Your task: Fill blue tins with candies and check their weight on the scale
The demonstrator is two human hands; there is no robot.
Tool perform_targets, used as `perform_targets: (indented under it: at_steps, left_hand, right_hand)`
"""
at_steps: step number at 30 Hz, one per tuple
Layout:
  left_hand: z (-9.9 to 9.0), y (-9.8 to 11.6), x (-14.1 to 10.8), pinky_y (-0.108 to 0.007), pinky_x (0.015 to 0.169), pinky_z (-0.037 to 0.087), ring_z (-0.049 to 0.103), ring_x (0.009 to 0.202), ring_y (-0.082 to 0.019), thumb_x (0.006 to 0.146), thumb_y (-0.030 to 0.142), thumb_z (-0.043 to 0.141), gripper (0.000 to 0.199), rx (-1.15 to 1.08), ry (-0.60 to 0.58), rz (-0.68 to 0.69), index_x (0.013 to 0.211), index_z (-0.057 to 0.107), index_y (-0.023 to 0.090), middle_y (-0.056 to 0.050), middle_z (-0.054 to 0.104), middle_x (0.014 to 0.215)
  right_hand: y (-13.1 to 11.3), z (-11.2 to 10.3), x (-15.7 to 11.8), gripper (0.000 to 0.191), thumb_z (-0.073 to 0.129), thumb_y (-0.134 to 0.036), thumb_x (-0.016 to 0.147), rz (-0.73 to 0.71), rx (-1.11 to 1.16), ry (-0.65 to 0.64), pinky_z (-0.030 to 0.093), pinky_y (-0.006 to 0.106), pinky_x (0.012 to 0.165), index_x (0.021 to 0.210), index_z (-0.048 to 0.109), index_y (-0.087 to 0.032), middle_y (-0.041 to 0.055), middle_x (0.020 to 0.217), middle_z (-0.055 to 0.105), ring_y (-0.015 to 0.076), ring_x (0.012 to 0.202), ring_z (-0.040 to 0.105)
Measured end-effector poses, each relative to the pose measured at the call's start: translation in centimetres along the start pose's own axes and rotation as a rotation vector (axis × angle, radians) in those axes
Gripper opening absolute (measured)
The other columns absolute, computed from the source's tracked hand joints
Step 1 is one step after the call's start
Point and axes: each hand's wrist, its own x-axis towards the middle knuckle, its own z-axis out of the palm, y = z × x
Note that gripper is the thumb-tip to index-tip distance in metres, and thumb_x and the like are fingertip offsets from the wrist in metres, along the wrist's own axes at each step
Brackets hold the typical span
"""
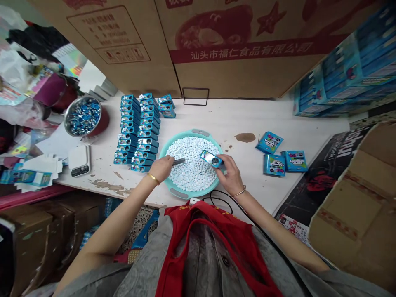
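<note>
Brown cardboard boxes (123, 78) with red printing stand at 12 o'clock from the teal basin (177, 193), at the back of a white desk (256, 117) whose surface is worn through in patches. Small white pellets (193, 179) fill the basin. At its 9 o'clock side, the left hand (161, 169) has its grip closed on a narrow metal tool (178, 161), the tip over the pellets. Between 3 and 4 o'clock, the right hand (230, 175) has its grip around a small blue box (211, 159), held above the pellets. Rows of blue boxes (136, 132) line up at 10 o'clock, with a metal bowl (83, 116) of shiny blue pieces beyond them. A white device (79, 160) sits at 9 o'clock. Three blue packets (295, 161) lie near 3 o'clock, and blue cartons (349, 74) are stacked at 2 o'clock.
</note>
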Motion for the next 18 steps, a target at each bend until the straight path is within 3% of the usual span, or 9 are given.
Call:
perform_targets:
  at_steps: [2, 4, 8, 10, 13, 18]
  left_hand:
    - [3.6, -0.1, 1.8, -0.032, 0.078, 0.046, 0.058, 0.092, -0.021, 0.084, 0.009, 0.043, 0.019, -0.053, -0.029, 0.007, 0.099, 0.053, 0.013, -0.011, 0.057, 0.1]
    - [6.5, 1.2, 3.5, -0.031, 0.081, 0.046, 0.057, 0.095, -0.02, 0.085, 0.009, 0.041, 0.021, -0.123, -0.024, 0.039, 0.103, 0.052, 0.014, -0.01, 0.057, 0.103]
    - [9.6, 4.4, 6.0, -0.032, 0.085, 0.045, 0.055, 0.099, -0.021, 0.083, 0.01, 0.042, 0.027, -0.281, 0.025, 0.12, 0.109, 0.049, 0.013, -0.013, 0.056, 0.111]
    - [10.0, 5.0, 6.5, -0.032, 0.086, 0.044, 0.055, 0.098, -0.021, 0.081, 0.01, 0.044, 0.028, -0.354, 0.046, 0.156, 0.109, 0.049, 0.012, -0.013, 0.057, 0.109]
    - [9.4, 4.1, 5.8, -0.031, 0.087, 0.044, 0.055, 0.097, -0.019, 0.079, 0.01, 0.047, 0.031, -0.44, 0.074, 0.223, 0.11, 0.049, 0.012, -0.011, 0.058, 0.108]
    - [5.2, 1.4, 2.0, -0.03, 0.086, 0.044, 0.056, 0.096, -0.018, 0.084, 0.018, 0.048, 0.031, -0.499, 0.13, 0.314, 0.115, 0.048, 0.014, -0.009, 0.058, 0.108]
  right_hand:
    - [0.1, -0.7, 0.1, 0.041, 0.051, -0.014, 0.079, 0.017, -0.008, 0.023, 0.048, 0.046, 0.09, 0.119, 0.05, -0.022, 0.0107, 0.109, 0.057, 0.0258, 0.104, 0.055]
    - [0.1, -1.2, 0.2, 0.038, 0.053, -0.017, 0.08, 0.033, -0.017, 0.042, 0.048, 0.045, 0.089, 0.118, 0.051, -0.022, 0.0106, 0.108, 0.058, 0.0257, 0.102, 0.055]
    - [-0.1, -1.7, 0.3, 0.034, 0.055, -0.022, 0.083, 0.077, -0.03, 0.071, 0.049, 0.044, 0.086, 0.117, 0.052, -0.022, 0.0101, 0.106, 0.058, 0.0251, 0.1, 0.056]
    - [-0.2, -1.8, 0.3, 0.033, 0.056, -0.025, 0.083, 0.113, -0.02, 0.087, 0.049, 0.043, 0.085, 0.115, 0.052, -0.022, 0.0097, 0.105, 0.059, 0.0246, 0.098, 0.057]
    - [-0.2, -1.9, 0.3, 0.033, 0.057, -0.027, 0.082, 0.144, -0.008, 0.095, 0.05, 0.042, 0.084, 0.114, 0.053, -0.022, 0.0094, 0.104, 0.059, 0.0243, 0.097, 0.057]
    - [0.3, -1.6, 0.2, 0.036, 0.053, -0.022, 0.082, 0.081, -0.042, 0.056, 0.049, 0.045, 0.087, 0.119, 0.05, -0.022, 0.011, 0.108, 0.057, 0.0264, 0.102, 0.055]
